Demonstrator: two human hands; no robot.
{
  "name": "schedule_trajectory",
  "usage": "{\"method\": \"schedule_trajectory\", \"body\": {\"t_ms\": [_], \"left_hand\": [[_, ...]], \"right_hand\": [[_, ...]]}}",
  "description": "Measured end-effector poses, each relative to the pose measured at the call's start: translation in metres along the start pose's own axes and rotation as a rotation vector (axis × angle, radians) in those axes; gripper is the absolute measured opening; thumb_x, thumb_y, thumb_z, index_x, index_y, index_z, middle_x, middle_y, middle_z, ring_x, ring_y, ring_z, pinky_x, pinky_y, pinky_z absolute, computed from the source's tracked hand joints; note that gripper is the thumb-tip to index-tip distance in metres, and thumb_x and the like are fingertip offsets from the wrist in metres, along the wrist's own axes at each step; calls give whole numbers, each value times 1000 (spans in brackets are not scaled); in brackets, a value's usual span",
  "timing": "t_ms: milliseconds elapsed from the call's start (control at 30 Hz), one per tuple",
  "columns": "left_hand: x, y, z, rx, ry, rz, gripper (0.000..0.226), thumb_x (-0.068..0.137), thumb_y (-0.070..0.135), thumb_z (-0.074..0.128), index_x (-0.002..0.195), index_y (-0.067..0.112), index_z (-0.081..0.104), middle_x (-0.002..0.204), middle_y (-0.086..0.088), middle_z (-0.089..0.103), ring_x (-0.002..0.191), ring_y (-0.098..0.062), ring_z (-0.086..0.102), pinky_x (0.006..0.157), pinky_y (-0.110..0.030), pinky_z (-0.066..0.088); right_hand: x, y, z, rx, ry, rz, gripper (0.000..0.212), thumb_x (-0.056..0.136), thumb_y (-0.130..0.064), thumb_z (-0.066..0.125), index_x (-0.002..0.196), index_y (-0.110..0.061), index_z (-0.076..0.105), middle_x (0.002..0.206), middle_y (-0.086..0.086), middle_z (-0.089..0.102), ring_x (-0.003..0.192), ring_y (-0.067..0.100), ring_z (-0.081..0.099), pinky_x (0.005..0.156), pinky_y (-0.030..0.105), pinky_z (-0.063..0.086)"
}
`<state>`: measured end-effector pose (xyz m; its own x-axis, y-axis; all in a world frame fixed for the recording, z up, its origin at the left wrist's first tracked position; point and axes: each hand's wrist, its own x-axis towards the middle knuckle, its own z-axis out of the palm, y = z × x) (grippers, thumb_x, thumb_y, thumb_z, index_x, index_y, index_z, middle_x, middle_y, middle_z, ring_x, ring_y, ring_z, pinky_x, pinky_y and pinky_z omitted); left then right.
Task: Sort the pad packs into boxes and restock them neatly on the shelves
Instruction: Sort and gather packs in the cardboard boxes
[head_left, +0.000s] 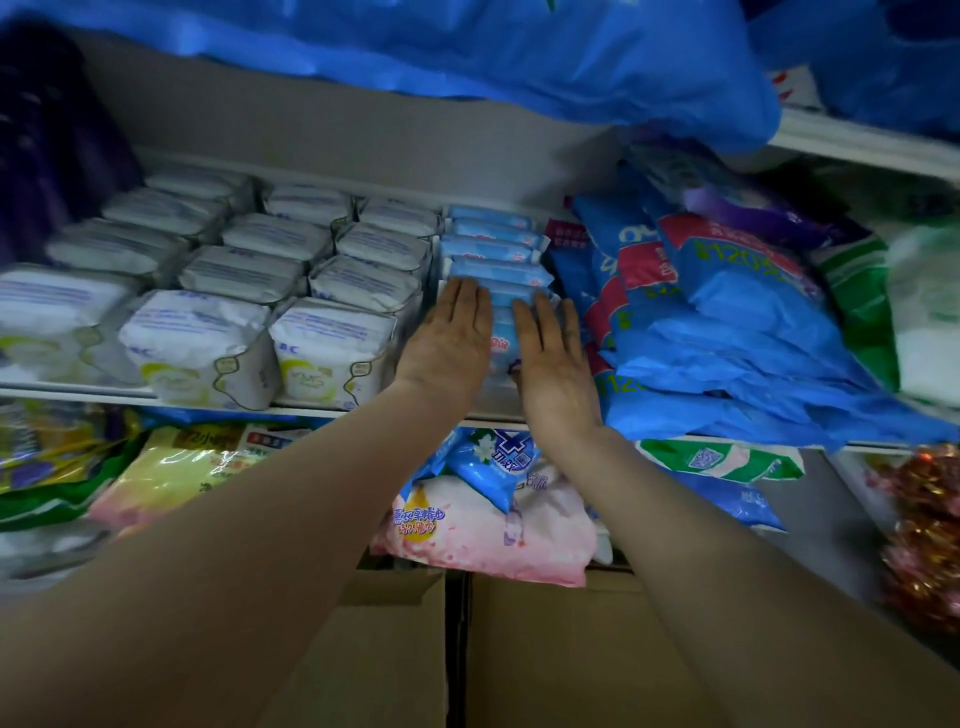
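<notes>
White plastic pad packs (218, 291) fill the shelf's left; flat-fingered left hand (449, 338) and right hand (553, 358) press the light-blue pack row (496, 249) straight; the jumbled blue bags (727, 322) at right remain.

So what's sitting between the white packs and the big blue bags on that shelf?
In the head view, a row of light-blue pad packs, with the left hand and right hand laid flat on its front.
</notes>
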<state>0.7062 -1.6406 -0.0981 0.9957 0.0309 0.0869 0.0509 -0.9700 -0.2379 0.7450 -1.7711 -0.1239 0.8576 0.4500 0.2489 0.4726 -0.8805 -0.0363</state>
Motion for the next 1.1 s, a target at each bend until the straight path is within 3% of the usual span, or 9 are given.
{"method": "schedule_trajectory", "body": {"t_ms": [167, 300, 433, 533, 633, 733, 833, 933, 1100], "left_hand": [[-13, -1, -13, -59, -10, 12, 71, 99, 11, 35, 148, -6, -12, 160, -23, -9, 149, -35, -7, 122, -41, 7], [-25, -3, -19, -89, -17, 26, 70, 103, 19, 35, 149, -6, -13, 159, -23, -11, 148, -36, -10, 122, -41, 6], [-22, -10, -24, -113, -20, 37, 85, 100, 37, 46, 150, -6, -7, 159, -24, -8, 148, -37, -8, 122, -41, 2], [-14, -12, -25, -182, 12, 47, 98, 92, 48, 58, 151, -3, 0, 160, -23, -4, 149, -36, -6, 122, -40, 3], [-4, -11, -23, -247, 6, 59, 107, 85, 53, 64, 153, 0, 1, 160, -22, -2, 149, -36, -5, 122, -43, 8], [4, -10, -16, -288, -24, 39, 109, 83, 55, 65, 154, 4, 0, 161, -19, 0, 149, -35, -4, 121, -44, 8], [5, -10, -15, -302, -23, 26, 112, 84, 53, 65, 153, 3, -6, 161, -18, -3, 149, -34, -6, 122, -43, 2], [3, -7, -22, -226, 1, 52, 107, 90, 51, 59, 151, -1, -11, 161, -19, -6, 148, -34, -5, 119, -39, -7], [8, -4, -20, -177, 14, 82, 106, 90, 55, 55, 151, -4, -8, 160, -21, -2, 148, -35, -2, 121, -43, -4]], "right_hand": [[-16, -6, 2, 42, 175, 14, 82, 65, -1, 84, 140, -2, 50, 142, 24, 49, 130, 54, 43, 100, 58, 46], [-28, -13, -14, 133, 188, -35, 72, 75, 6, 66, 144, 0, 45, 147, 26, 43, 134, 52, 39, 102, 61, 44], [-17, -19, -41, 238, 149, -58, 74, 77, -22, 22, 144, 1, 43, 149, 23, 41, 140, 42, 35, 115, 52, 30], [18, -17, -54, 161, 78, -13, 58, 91, -10, 33, 149, -11, 38, 159, 11, 28, 147, 31, 22, 119, 41, 19], [54, -13, -53, 232, 14, -47, 59, 90, 0, 48, 146, -17, 43, 153, 6, 38, 142, 30, 30, 114, 44, 30], [84, -17, -50, 237, -67, -73, 57, 96, -9, 49, 148, -30, 40, 156, -2, 33, 147, 29, 20, 117, 48, 24], [109, -26, -48, 289, -235, -43, 44, 107, -28, 31, 150, -33, 34, 162, -7, 22, 151, 26, 7, 120, 49, 10], [121, -27, -45, 372, -307, 0, 45, 106, -41, 20, 140, -34, 49, 157, -8, 35, 146, 25, 23, 118, 49, 19], [119, -20, -45, 355, -264, 13, 47, 106, -34, 21, 137, -22, 54, 149, 2, 46, 136, 27, 39, 113, 43, 31]]}}
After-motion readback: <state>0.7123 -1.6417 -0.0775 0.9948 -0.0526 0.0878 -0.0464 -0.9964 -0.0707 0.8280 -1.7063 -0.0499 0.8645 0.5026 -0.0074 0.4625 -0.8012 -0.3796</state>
